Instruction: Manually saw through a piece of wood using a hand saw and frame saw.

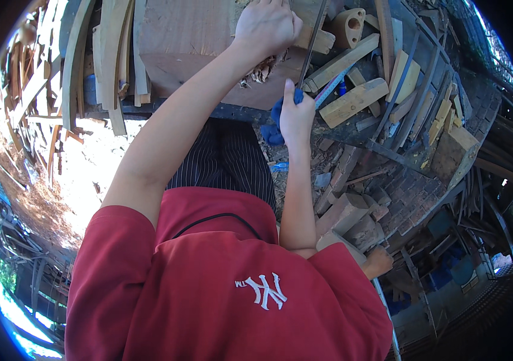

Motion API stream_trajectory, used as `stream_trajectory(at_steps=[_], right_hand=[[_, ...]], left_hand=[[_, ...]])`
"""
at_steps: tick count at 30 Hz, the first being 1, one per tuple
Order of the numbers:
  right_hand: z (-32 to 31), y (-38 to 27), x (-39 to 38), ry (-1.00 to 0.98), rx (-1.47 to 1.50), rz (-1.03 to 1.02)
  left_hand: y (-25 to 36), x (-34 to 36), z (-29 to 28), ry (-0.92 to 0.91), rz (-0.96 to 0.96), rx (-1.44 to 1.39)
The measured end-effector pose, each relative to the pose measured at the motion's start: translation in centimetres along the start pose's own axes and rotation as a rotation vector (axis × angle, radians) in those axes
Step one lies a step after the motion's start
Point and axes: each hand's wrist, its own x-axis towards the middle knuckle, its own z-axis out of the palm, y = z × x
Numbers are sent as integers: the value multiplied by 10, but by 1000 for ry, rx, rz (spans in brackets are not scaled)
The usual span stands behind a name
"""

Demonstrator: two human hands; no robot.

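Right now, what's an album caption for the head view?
Left hand over a big brown wooden block, right hand clutching blue cloth at a thin dark rod's end.

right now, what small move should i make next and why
I'd probably ease the left hand slightly leftward on the wooden block: in this view its right edge looks close to the long thin tool rising from the right hand, though depth is hard to judge.

Large wooden block [184, 30]; thin dark rod [313, 45] slanting at right.
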Motion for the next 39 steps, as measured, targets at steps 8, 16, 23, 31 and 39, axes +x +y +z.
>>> stream_trajectory(at_steps=[8, 16, 23, 31, 39], right_hand=[[-2, -9, 27, -15, 114, 2], [-6, -21, 24, -96, 88, 83], [1, 14, 8, -2, -11, -35], [9, 15, 1, 29, 47, -7], [0, -8, 26, -11, 64, 40]], left_hand=[[6, 5, -4, -31, -25, -122], [1, 5, -2, -47, -19, -25], [-4, 4, 3, 14, -11, 48], [2, 2, 2, -15, -7, 26], [3, 4, -5, -15, -8, -54]])
